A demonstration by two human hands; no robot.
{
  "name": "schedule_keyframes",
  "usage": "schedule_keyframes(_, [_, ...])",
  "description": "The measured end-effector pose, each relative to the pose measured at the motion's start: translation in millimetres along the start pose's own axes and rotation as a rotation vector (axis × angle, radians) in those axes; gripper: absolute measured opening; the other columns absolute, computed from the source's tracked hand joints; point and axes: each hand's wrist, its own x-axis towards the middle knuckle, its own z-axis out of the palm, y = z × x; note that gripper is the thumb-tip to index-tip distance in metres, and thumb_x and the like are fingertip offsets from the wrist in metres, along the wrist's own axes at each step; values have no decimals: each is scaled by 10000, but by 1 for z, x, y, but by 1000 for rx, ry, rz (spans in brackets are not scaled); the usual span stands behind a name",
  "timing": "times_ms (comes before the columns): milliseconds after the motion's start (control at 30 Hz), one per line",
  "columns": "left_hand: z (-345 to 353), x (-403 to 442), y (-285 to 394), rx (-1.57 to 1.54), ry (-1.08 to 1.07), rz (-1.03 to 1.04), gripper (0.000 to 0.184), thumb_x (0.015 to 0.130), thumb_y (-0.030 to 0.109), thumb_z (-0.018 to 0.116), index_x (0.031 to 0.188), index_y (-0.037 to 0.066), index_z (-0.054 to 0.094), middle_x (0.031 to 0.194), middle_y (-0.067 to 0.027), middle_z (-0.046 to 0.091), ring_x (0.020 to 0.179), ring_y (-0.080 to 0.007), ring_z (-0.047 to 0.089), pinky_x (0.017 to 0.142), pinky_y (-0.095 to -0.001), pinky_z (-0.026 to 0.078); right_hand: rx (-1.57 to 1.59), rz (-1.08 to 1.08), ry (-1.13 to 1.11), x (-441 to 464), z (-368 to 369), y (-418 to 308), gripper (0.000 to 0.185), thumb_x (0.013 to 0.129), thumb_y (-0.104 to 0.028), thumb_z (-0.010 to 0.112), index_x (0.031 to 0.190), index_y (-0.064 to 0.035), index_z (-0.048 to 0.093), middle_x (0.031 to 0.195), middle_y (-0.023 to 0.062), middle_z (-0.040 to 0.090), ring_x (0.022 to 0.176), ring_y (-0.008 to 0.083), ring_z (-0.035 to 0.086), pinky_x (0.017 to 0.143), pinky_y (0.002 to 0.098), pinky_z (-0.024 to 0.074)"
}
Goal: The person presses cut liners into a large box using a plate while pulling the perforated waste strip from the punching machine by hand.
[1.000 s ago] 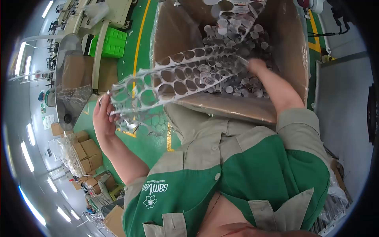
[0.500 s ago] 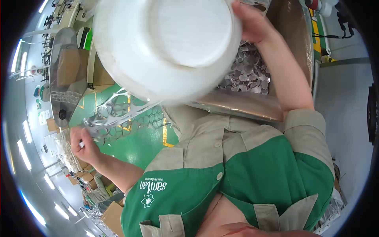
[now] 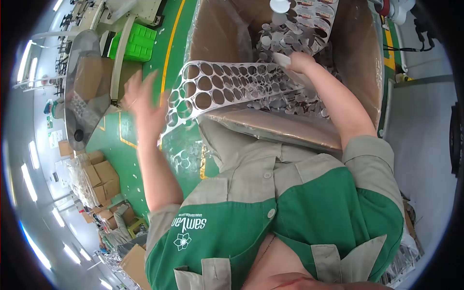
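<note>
My left hand (image 3: pixel 144 99) is raised at the left, blurred, with its fingers spread and nothing in them. Just right of it, a silvery skeleton sheet (image 3: pixel 199 83) full of punched round holes stretches over the near left rim of a lined cardboard box (image 3: pixel 217 34). Inside the box, my right hand (image 3: pixel 300 63) is closed on a thin white piece (image 3: pixel 282 60); its full shape is hidden. Loose silvery discs (image 3: pixel 287 37) lie in a heap around that hand. A printed sheet with round cut-outs (image 3: pixel 316 14) stands at the box's far side.
A green crate (image 3: pixel 137 42) is at the upper left beside a machine. Brown cartons (image 3: pixel 104 179) are stacked on the green floor at the left, near another person (image 3: pixel 118 234). A grey panel (image 3: pixel 84 92) hangs at the left. Yellow lines mark the floor (image 3: pixel 128 128).
The big white basin no longer fills the upper view, which uncovers the box. My left hand has risen, opened and let go of the skeleton sheet. My right hand has moved down into the box.
</note>
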Motion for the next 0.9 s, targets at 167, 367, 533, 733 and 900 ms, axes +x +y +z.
schedule_keyframes(167, [65, 47, 81, 690, -951, 113, 940, 659, 748, 487, 1219, -7, 504, 1442, -224, 160, 1369, -315, 23, 1058, -552, -35, 245, -191, 266, -31, -70, -47, 399, 771, -397, 598, 960, -49, 648, 931, 156, 638, 850, 303, 614, 747, 393, 476])
schedule_keyframes(367, [60, 6, 51, -41, -594, 245, 201, 672, 68, 634, 858, 136, 597, 856, -65, 577, 839, -291, 566, 811, -431, 421, 821, -568, 528, -106, -175, -59, 379, 830, -351, 587, 974, -4, 630, 916, 103, 664, 827, 179, 633, 757, 310, 485])
schedule_keyframes(533, [53, -37, 51, -225, 100, 670, 152, 512, 104, 628, 641, 162, 572, 804, 9, 508, 780, -192, 514, 663, -333, 415, 1926, -780, 8, -112, -183, -59, 344, 869, -249, 574, 1114, -7, 566, 1000, 88, 633, 874, 183, 619, 779, 314, 490])
schedule_keyframes(733, [49, -44, 63, -351, 34, 841, 150, 517, 81, 601, 631, 101, 506, 865, -21, 533, 844, -214, 522, 688, -339, 449, 497, -259, -70, 9, 21, -3, 459, 780, -390, 643, 1033, -7, 611, 971, 119, 638, 918, 242, 605, 813, 382, 468])
schedule_keyframes(900, [46, -53, 54, -429, 2, 661, 139, 497, 64, 618, 617, 81, 549, 868, -38, 549, 838, -245, 530, 688, -347, 459, 15, 29, 178, -4, 33, 15, 265, 751, -305, 643, 882, -76, 669, 944, 141, 637, 882, 305, 608, 742, 416, 482])
